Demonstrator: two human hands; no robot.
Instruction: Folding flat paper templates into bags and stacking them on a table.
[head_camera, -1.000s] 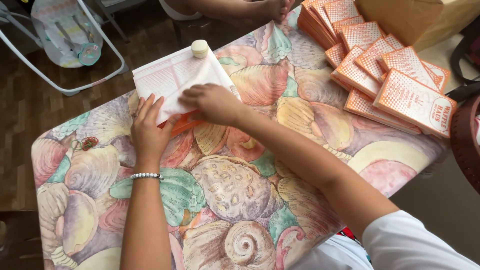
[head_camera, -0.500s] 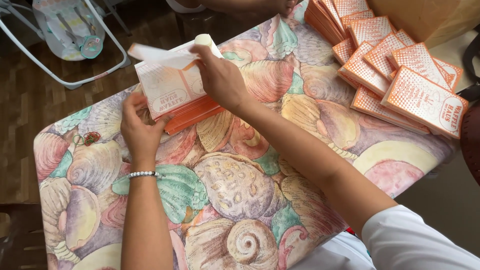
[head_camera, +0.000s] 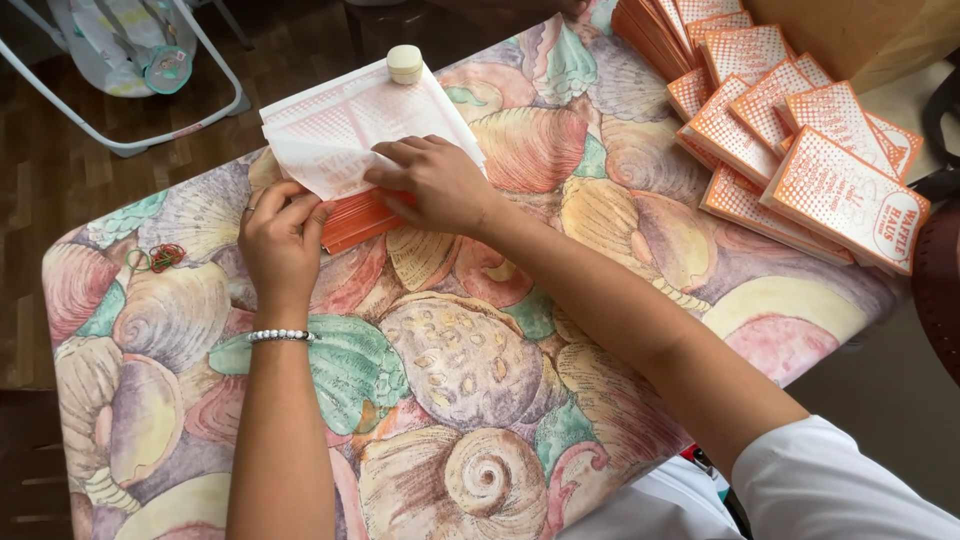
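While the white printed sheet (head_camera: 355, 125) lies across the low orange stack (head_camera: 352, 218) at about eleven o'clock on the bench (head_camera: 470, 370), I see my right hand (head_camera: 435, 180) laid flat on it, fingers (head_camera: 395, 152) together and pressing down, which I judge keeps the sheet from sliding off the stack beneath; my left hand (head_camera: 282, 240), at ten o'clock from the bench's middle, pinches the sheet's near-left corner between thumb and fingertips, the corner curled up a little from the pile; a beaded bracelet (head_camera: 281, 336) sits on that wrist. A small cream cylinder (head_camera: 404, 63), perhaps a glue stick, stands upright at the sheet's far edge at twelve o'clock, touching it, likely as a weight. At two o'clock, well apart from both hands, flat orange-and-white packets (head_camera: 845, 190) lie fanned and overlapping, with a tighter pile (head_camera: 650, 30) behind them; whether anything is inside them I cannot tell. A brown paper bag (head_camera: 860, 35) stands beyond, its contents hidden. Loose rubber bands (head_camera: 158, 257) rest at nine o'clock near the bench's left edge.
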